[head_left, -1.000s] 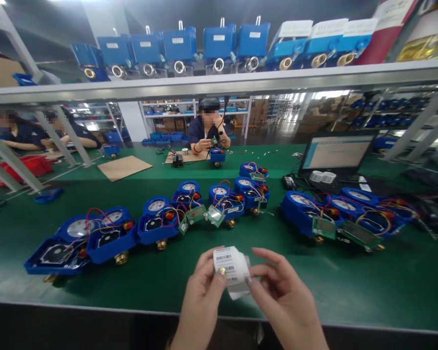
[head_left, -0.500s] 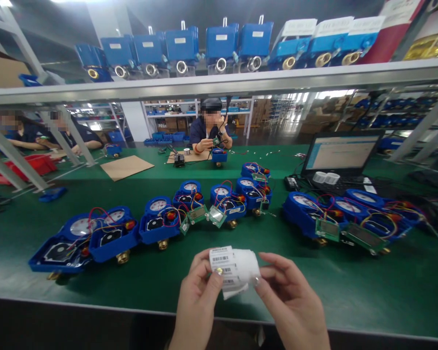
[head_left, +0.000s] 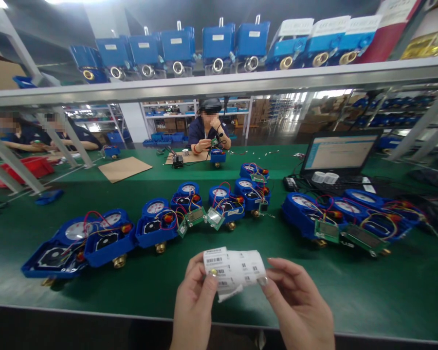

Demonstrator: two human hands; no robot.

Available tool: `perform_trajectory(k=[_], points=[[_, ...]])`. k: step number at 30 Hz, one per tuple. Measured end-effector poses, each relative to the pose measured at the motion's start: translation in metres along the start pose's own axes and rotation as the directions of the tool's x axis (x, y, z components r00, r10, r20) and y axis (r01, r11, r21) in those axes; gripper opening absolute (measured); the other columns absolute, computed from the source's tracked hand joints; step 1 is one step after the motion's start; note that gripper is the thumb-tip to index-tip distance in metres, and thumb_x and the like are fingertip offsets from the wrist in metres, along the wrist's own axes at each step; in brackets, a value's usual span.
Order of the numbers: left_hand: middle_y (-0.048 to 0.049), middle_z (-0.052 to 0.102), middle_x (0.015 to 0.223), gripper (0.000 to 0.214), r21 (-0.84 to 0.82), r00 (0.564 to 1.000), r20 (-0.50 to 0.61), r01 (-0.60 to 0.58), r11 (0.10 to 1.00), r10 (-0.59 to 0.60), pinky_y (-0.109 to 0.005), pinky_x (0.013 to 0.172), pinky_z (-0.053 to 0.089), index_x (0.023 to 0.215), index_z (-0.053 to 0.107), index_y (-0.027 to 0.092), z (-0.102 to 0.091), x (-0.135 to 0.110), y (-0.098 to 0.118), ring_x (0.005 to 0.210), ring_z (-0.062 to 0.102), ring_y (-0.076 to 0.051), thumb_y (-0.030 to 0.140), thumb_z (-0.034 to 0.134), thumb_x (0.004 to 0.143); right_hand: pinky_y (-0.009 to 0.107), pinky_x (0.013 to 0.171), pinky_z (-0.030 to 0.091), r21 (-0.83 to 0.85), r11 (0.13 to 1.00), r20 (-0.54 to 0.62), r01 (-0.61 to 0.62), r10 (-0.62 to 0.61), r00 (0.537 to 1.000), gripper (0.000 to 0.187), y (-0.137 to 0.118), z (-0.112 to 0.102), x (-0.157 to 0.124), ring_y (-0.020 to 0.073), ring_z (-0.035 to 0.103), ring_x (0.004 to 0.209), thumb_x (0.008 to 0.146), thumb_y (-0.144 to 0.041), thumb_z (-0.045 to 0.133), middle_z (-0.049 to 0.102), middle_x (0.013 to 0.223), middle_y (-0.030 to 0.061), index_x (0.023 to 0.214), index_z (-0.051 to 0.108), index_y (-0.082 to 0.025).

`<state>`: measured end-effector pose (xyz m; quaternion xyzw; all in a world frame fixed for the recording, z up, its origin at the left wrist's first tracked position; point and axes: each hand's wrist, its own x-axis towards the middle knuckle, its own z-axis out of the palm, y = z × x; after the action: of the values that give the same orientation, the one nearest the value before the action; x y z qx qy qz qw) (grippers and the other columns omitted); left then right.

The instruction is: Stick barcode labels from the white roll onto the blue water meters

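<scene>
A white sheet of barcode labels point(head_left: 237, 267), partly curled, is held between both hands above the near edge of the bench. My left hand point(head_left: 199, 291) pinches its left end, thumb on top over the printed barcodes. With thumb and fingers, my right hand point(head_left: 295, 296) grips the right edge. Just beyond stand several open blue water meters with wires and circuit boards, among them a meter point(head_left: 109, 238) on the left, a meter point(head_left: 226, 201) in the middle and a meter point(head_left: 310, 214) on the right.
A laptop point(head_left: 339, 153) stands at the right rear, with two white label rolls point(head_left: 324, 177) by it. Overhead, a shelf point(head_left: 219, 80) carries several blue meters. Cardboard point(head_left: 125, 169) lies at the left rear. Across the bench, a person point(head_left: 208, 129) holds a circuit board.
The label sheet has been spread wider, showing more printed labels. My right hand has moved slightly right and my left hand slightly left.
</scene>
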<state>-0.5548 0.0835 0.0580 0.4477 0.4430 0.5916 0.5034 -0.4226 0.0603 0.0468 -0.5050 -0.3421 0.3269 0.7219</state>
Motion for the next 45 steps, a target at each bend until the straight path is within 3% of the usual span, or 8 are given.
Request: perform_trajectory(k=[7,15,24,33,37,40,43,45], points=[[-0.0094,0.056,0.122,0.031,-0.028,0.999,0.027,0.048,0.998,-0.047,-0.028,0.086,0.049,0.098,0.068,0.017,-0.005,0.002,-0.009,0.107,0.055,-0.025,0.039,0.061,0.078,0.024,0.063,0.053,0.009,1.0,0.011,0.007,-0.007,1.0,0.038,0.0,0.001,-0.001,0.0171,0.064,0.07,0.068,-0.045,0.075,0.068,0.077,0.0041,0.094,0.06,-0.022],[-0.0111,0.06,0.119,0.034,0.016,0.99,0.104,0.091,0.996,-0.092,-0.031,0.077,0.052,0.096,0.069,0.016,0.007,-0.005,-0.005,0.095,0.062,-0.026,0.038,0.065,0.071,0.023,0.064,0.052,0.009,0.999,0.051,0.032,-0.032,0.998,0.032,0.005,0.002,-0.005,0.016,0.064,0.071,0.071,-0.042,0.072,0.069,0.079,0.003,0.095,0.06,-0.023],[-0.0113,0.07,0.097,0.04,-0.208,0.948,0.18,0.297,0.932,-0.262,-0.034,0.076,0.05,0.103,0.066,0.013,0.007,0.001,-0.009,0.088,0.064,-0.027,0.036,0.07,0.07,0.022,0.05,0.043,-0.136,0.979,0.208,0.153,-0.122,0.97,0.037,0.012,-0.008,0.006,0.0133,0.056,0.06,0.076,-0.039,0.067,0.066,0.075,0.0031,0.106,0.059,-0.021],[-0.0116,0.071,0.098,0.046,-0.198,0.96,0.114,0.275,0.941,-0.256,-0.036,0.079,0.05,0.11,0.062,0.013,0.007,0.001,-0.006,0.091,0.064,-0.028,0.034,0.071,0.07,0.019,0.057,0.044,-0.053,0.999,0.18,0.014,-0.005,0.984,0.037,0.008,-0.008,0.006,0.0127,0.058,0.067,0.071,-0.041,0.073,0.063,0.074,0.0,0.1,0.058,-0.023],[-0.011,0.07,0.099,0.049,-0.224,0.956,0.126,0.287,0.931,-0.264,-0.036,0.08,0.05,0.115,0.06,0.014,0.006,0.001,-0.008,0.094,0.063,-0.027,0.034,0.071,0.071,0.02,0.062,0.047,-0.091,0.995,0.16,0.045,-0.03,0.987,0.024,0.009,-0.014,0.008,0.0137,0.059,0.07,0.075,-0.04,0.069,0.063,0.076,0.0,0.087,0.058,-0.023],[-0.0109,0.07,0.099,0.05,-0.223,0.964,0.123,0.259,0.94,-0.236,-0.036,0.079,0.05,0.115,0.06,0.014,0.008,-0.001,-0.007,0.093,0.063,-0.028,0.035,0.071,0.071,0.022,0.063,0.048,-0.176,0.976,0.288,0.127,-0.072,0.955,0.018,0.006,-0.018,0.013,0.0161,0.06,0.073,0.083,-0.039,0.06,0.063,0.081,0.0034,0.087,0.061,-0.022],[-0.011,0.067,0.105,0.044,-0.177,0.972,0.136,0.214,0.961,-0.192,-0.035,0.08,0.05,0.11,0.063,0.015,0.008,-0.001,-0.005,0.094,0.062,-0.027,0.036,0.07,0.071,0.024,0.067,0.049,-0.179,0.956,0.474,0.232,-0.122,0.872,0.019,0.0,-0.021,0.019,0.0189,0.061,0.082,0.087,-0.036,0.054,0.064,0.096,0.0081,0.089,0.066,-0.021],[-0.0113,0.064,0.11,0.038,-0.138,0.976,0.136,0.187,0.973,-0.168,-0.034,0.081,0.049,0.104,0.066,0.015,0.008,-0.001,-0.006,0.097,0.061,-0.028,0.036,0.069,0.072,0.025,0.069,0.05,-0.146,0.955,0.499,0.259,-0.155,0.852,0.019,-0.004,-0.021,0.02,0.0202,0.06,0.087,0.086,-0.035,0.054,0.064,0.102,0.0093,0.086,0.067,-0.02]])
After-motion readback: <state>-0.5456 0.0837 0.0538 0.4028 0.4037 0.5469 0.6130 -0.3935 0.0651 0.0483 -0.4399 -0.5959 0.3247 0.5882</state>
